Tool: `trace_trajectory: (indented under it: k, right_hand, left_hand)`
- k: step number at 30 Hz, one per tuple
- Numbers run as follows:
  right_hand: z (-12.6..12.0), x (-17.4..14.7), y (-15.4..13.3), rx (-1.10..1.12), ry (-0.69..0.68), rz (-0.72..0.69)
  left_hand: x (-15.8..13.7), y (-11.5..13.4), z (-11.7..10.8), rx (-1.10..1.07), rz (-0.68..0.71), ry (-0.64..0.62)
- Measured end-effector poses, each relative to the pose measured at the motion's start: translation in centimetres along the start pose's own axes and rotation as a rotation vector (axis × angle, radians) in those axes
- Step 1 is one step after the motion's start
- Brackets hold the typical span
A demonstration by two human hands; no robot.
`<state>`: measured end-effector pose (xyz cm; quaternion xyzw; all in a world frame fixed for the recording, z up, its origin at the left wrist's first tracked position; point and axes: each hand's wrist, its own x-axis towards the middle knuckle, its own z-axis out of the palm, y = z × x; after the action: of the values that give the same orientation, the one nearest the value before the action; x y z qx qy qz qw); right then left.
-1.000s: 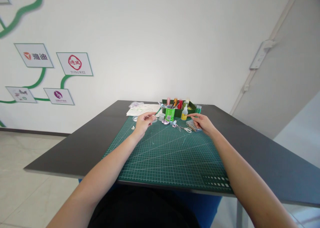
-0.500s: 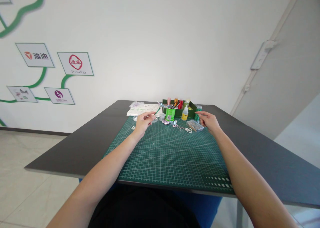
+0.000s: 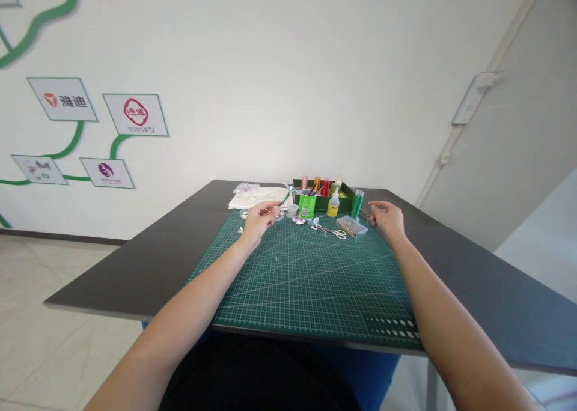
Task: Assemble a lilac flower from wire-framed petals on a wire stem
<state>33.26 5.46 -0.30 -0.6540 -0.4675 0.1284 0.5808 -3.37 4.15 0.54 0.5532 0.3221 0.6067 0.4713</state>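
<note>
My left hand (image 3: 258, 222) pinches a thin green stem (image 3: 284, 199) that slants up to the right over the cutting mat. A small pale bluish piece tops the stem. My right hand (image 3: 387, 220) is above the mat's right edge, its fingers closed together. Whatever its fingertips hold, if anything, is too small to make out. Left of it stands a clear tube with green contents (image 3: 357, 203), apart from the fingers. A flat clear case (image 3: 352, 225) lies in front of that tube. White-handled scissors (image 3: 338, 234) rest on the mat between the hands.
A green cutting mat (image 3: 311, 285) covers the middle of the dark table (image 3: 148, 273). Farther back are a bright green can (image 3: 307, 205), a yellow-labelled glue bottle (image 3: 333, 206), a dark green box (image 3: 321, 203) with colored rolls, white sheets (image 3: 265, 197) and a small cup (image 3: 292, 210).
My right hand has moved to the right, away from the green tube, which now shows more fully. My left hand and the stem have stayed almost still.
</note>
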Motion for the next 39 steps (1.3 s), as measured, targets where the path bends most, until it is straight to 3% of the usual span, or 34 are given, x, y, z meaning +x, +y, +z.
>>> trace_trajectory:
  k: [5, 10, 14, 17, 19, 23, 30, 39]
  right_hand:
    - [-0.8, -0.6, -1.3, -0.208, 0.126, -0.056]
    - [0.2, -2.1, -3.4, -0.137, 0.074, -0.175]
    - [2.8, -4.2, -4.5, 0.017, -0.153, -0.255]
    - [4.8, -6.2, -5.1, 0.207, -0.460, -0.270]
    - [5.8, -7.6, -5.6, 0.300, -0.650, -0.252]
    - [6.6, -9.9, -6.4, 0.394, -0.898, -0.177]
    - [7.6, -11.7, -6.7, 0.522, -1.025, -0.040]
    - [8.0, -12.3, -6.7, 0.477, -1.048, -0.092]
  left_hand:
    - [-0.1, -0.1, 0.1, 0.013, 0.009, -0.023]
    - [-0.4, -0.3, 0.7, 0.009, 0.004, -0.066]
    - [-0.8, -0.5, 1.3, 0.027, 0.002, -0.118]
    - [-1.0, -0.6, 1.7, 0.039, 0.008, -0.161]
    - [-1.1, -0.7, 2.0, 0.041, 0.011, -0.180]
    - [-1.2, -0.9, 2.3, 0.046, 0.010, -0.195]
    - [-1.3, -1.1, 2.5, 0.045, 0.001, -0.225]
    - [-1.5, -1.1, 2.7, 0.049, -0.015, -0.245]
